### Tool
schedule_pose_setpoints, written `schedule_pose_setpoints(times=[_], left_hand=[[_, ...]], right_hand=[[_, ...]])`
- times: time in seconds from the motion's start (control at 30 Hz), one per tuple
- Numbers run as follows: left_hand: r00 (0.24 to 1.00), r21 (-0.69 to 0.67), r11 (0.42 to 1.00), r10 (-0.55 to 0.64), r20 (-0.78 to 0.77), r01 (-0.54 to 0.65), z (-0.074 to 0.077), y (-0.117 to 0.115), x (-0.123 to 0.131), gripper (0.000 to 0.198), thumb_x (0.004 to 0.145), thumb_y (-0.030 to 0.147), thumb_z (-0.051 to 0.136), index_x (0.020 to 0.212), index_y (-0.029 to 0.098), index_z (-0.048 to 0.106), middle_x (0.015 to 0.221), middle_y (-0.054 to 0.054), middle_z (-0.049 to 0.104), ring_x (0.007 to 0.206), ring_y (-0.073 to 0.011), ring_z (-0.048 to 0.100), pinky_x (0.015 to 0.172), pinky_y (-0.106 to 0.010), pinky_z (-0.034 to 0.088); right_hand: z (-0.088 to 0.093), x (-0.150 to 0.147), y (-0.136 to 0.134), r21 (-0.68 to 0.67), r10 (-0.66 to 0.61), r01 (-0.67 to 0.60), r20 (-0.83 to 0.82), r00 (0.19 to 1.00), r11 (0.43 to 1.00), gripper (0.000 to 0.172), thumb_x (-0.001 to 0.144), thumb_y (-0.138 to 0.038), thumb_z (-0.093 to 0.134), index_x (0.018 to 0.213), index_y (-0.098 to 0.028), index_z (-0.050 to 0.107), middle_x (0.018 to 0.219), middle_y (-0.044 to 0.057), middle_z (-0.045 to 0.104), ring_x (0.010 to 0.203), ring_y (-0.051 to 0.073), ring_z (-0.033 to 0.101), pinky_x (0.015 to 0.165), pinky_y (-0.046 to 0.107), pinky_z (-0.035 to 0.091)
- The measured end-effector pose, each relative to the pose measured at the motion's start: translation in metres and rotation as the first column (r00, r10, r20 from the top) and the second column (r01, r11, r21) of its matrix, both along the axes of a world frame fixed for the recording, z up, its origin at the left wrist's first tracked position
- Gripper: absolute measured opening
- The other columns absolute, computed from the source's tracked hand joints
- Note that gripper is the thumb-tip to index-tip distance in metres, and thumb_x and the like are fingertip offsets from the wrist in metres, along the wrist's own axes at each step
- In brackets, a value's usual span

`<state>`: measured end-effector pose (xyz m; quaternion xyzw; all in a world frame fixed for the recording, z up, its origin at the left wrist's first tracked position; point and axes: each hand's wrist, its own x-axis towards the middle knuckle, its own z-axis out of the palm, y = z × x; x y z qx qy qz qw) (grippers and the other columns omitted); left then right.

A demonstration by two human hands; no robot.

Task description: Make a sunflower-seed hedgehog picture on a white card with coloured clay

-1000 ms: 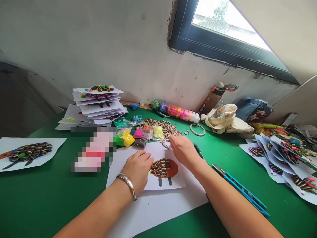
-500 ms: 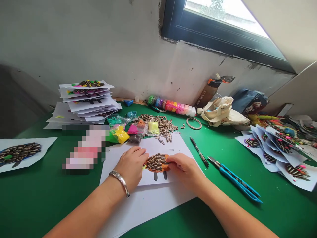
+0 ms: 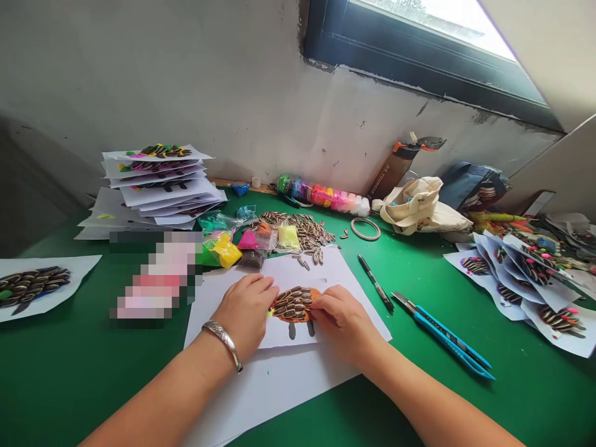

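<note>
The person's right hand (image 3: 347, 320) bends over the right end of an orange oval (image 3: 315, 293), thumb and fingers drawn close together; whether a seed is between the fingertips cannot be told. The left hand (image 3: 244, 310), with a silver bracelet (image 3: 224, 345) at the wrist, lies loosely curled at the oval's left end; anything beneath its fingers is hidden. Between the hands, rows of striped sunflower seeds (image 3: 292, 303) cover most of the oval, which has two dark grey legs on a white sheet (image 3: 279, 339). That sheet lies on larger white paper (image 3: 261, 400) on a green table (image 3: 419, 410). Beyond are bags of coloured clay, one yellow (image 3: 227, 251), and a loose seed pile (image 3: 307, 231). To the right lie a black pen (image 3: 375, 282) and a blue utility knife (image 3: 444, 337). Seed-picture stacks stand far left (image 3: 161, 194) and right (image 3: 531, 279).
</note>
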<state>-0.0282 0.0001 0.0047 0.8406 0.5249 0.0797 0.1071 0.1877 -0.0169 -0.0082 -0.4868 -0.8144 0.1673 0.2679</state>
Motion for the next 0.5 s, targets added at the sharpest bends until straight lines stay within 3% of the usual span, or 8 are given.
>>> schedule_pose_setpoints(times=[0.23,0.5], left_hand=[[1.000,0.005,1.000,-0.002,0.005,0.002,-0.0005,0.0002,-0.0004,0.044,0.073,-0.001,0.046,0.108,0.017,0.064,0.122,-0.008,0.060,0.118,-0.0279,0.046,0.098,-0.044,0.041],[1.000,0.021,1.000,-0.002,0.010,0.002,-0.0018,0.0005,-0.0005,0.044,0.073,0.000,0.046,0.108,0.018,0.064,0.121,-0.008,0.061,0.118,-0.0276,0.046,0.098,-0.044,0.042]], right_hand=[[0.0027,-0.0044,-0.0011,-0.021,-0.033,0.032,-0.086,0.996,0.999,0.019,0.081,-0.008,0.053,0.083,-0.021,0.068,0.074,0.003,0.058,0.073,0.016,0.052,0.062,0.024,0.043],[0.0063,-0.0037,-0.0016,-0.099,-0.025,0.008,-0.168,0.986,0.995,0.022,0.084,-0.009,0.049,0.088,-0.022,0.066,0.077,0.003,0.061,0.075,0.016,0.054,0.065,0.027,0.045]])
